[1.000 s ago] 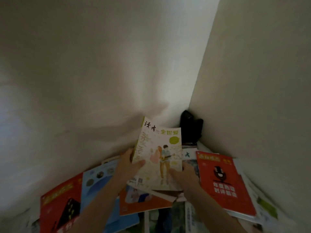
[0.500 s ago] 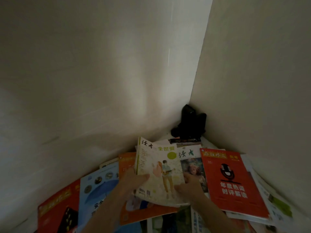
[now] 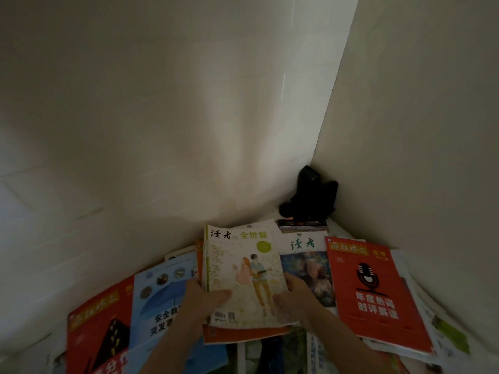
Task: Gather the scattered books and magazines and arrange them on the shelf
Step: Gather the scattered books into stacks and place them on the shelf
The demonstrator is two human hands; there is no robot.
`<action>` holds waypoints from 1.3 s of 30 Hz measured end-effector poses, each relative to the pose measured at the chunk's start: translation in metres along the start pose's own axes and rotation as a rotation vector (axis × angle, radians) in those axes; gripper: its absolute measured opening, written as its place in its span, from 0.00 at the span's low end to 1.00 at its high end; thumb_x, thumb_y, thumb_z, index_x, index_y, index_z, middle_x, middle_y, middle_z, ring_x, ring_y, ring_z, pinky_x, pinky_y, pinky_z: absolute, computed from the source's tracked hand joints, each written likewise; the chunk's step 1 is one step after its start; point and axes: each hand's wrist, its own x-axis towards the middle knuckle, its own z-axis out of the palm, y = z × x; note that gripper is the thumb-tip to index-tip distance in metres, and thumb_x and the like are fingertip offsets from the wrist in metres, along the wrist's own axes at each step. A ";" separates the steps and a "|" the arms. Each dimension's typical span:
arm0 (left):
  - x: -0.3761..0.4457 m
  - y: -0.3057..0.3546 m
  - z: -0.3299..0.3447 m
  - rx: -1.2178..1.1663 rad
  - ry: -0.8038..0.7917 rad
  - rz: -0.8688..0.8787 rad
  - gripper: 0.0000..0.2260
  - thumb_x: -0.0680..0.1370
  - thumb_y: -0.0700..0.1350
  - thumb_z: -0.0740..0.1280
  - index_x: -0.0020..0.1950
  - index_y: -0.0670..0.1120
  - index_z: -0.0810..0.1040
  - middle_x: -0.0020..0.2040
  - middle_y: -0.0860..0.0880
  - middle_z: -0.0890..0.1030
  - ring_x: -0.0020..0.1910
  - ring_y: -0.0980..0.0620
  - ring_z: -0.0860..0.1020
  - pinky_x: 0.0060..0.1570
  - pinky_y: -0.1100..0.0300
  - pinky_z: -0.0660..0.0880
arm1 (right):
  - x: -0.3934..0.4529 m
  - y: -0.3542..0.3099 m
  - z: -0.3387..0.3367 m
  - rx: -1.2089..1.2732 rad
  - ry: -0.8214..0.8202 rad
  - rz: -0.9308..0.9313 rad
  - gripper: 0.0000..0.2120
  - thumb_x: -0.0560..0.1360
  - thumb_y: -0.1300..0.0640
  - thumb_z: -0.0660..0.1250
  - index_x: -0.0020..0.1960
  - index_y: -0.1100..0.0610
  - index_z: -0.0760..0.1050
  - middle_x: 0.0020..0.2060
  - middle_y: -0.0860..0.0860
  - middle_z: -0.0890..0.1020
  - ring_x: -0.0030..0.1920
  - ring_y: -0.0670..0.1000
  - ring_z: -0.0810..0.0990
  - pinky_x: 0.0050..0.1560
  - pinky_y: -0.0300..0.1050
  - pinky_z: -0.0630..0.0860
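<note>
The head view looks down into a dim white corner where magazines lie spread over a surface largely hidden under them. The left hand (image 3: 201,295) grips the left edge of a pale magazine with a couple on its cover (image 3: 243,271), thumb curled over the cover. The right hand (image 3: 293,295) holds its right edge, fingers curled around it. This magazine sits on top of an orange magazine (image 3: 243,333). A red microphone magazine (image 3: 375,298) lies toward the right edge, a light blue magazine (image 3: 162,300) and a red magazine (image 3: 100,325) toward the left. A black object (image 3: 313,197) stands in the far corner.
</note>
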 end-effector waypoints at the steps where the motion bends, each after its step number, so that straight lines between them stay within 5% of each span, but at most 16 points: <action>1: -0.003 0.002 -0.002 -0.040 -0.017 -0.016 0.23 0.69 0.38 0.76 0.60 0.39 0.72 0.49 0.38 0.83 0.41 0.40 0.84 0.37 0.46 0.82 | 0.001 0.002 -0.001 0.008 -0.003 -0.001 0.26 0.73 0.69 0.64 0.70 0.56 0.69 0.57 0.52 0.81 0.54 0.54 0.81 0.52 0.53 0.82; 4: -0.014 0.012 -0.004 -0.131 -0.091 -0.030 0.13 0.74 0.42 0.72 0.56 0.40 0.77 0.45 0.38 0.85 0.44 0.38 0.84 0.47 0.42 0.80 | -0.005 0.003 -0.003 0.097 -0.024 0.002 0.27 0.73 0.72 0.64 0.70 0.57 0.69 0.57 0.54 0.81 0.54 0.56 0.82 0.50 0.52 0.82; 10: -0.055 0.044 0.022 -0.030 -0.149 0.143 0.20 0.73 0.40 0.72 0.62 0.42 0.72 0.51 0.40 0.83 0.44 0.40 0.84 0.45 0.42 0.81 | -0.038 0.012 -0.018 0.302 -0.143 0.047 0.24 0.73 0.73 0.62 0.67 0.60 0.73 0.58 0.56 0.81 0.57 0.58 0.80 0.59 0.57 0.77; 13: -0.088 0.069 0.048 -0.075 -0.262 0.190 0.17 0.73 0.39 0.72 0.60 0.43 0.74 0.48 0.40 0.85 0.44 0.39 0.84 0.47 0.41 0.80 | -0.064 0.015 -0.034 0.619 -0.294 0.050 0.17 0.77 0.59 0.64 0.65 0.61 0.75 0.60 0.62 0.79 0.55 0.60 0.78 0.59 0.57 0.74; 16: -0.114 0.092 0.089 -0.105 -0.418 0.234 0.17 0.74 0.39 0.71 0.62 0.44 0.73 0.50 0.41 0.84 0.47 0.39 0.84 0.48 0.43 0.80 | -0.086 0.016 -0.069 0.799 -0.352 -0.009 0.25 0.77 0.43 0.64 0.66 0.59 0.75 0.61 0.61 0.78 0.57 0.61 0.77 0.66 0.64 0.68; 21: -0.123 0.100 0.154 -0.096 -0.577 0.220 0.20 0.73 0.39 0.72 0.63 0.48 0.72 0.54 0.43 0.84 0.51 0.41 0.83 0.54 0.40 0.78 | -0.125 0.000 -0.173 0.711 -0.084 -0.085 0.18 0.76 0.52 0.66 0.60 0.63 0.78 0.53 0.62 0.83 0.47 0.61 0.84 0.42 0.54 0.83; 27: -0.077 0.058 0.230 0.096 -0.639 0.108 0.22 0.72 0.38 0.73 0.64 0.49 0.74 0.57 0.49 0.83 0.58 0.46 0.80 0.63 0.42 0.73 | -0.112 0.024 -0.246 0.365 0.223 -0.101 0.18 0.75 0.52 0.69 0.60 0.62 0.76 0.49 0.59 0.85 0.47 0.61 0.85 0.48 0.58 0.82; 31: -0.037 0.022 0.262 0.255 -0.488 0.031 0.35 0.61 0.51 0.81 0.63 0.59 0.69 0.67 0.51 0.74 0.61 0.47 0.76 0.62 0.44 0.74 | -0.086 0.060 -0.243 0.329 0.274 -0.039 0.15 0.73 0.53 0.71 0.58 0.57 0.78 0.49 0.58 0.85 0.49 0.61 0.84 0.53 0.62 0.79; 36: -0.041 0.026 0.273 0.205 -0.428 0.013 0.28 0.71 0.38 0.73 0.67 0.51 0.67 0.54 0.48 0.80 0.50 0.47 0.80 0.47 0.49 0.78 | -0.078 0.073 -0.232 0.298 0.362 0.054 0.10 0.72 0.51 0.73 0.47 0.57 0.79 0.39 0.54 0.86 0.42 0.57 0.85 0.45 0.50 0.81; 39: -0.043 0.022 0.256 0.112 -0.447 -0.008 0.31 0.69 0.36 0.74 0.67 0.53 0.66 0.55 0.46 0.81 0.52 0.43 0.80 0.52 0.43 0.78 | -0.074 0.070 -0.227 0.170 0.404 0.009 0.12 0.71 0.47 0.73 0.48 0.55 0.80 0.40 0.50 0.85 0.41 0.53 0.85 0.42 0.47 0.82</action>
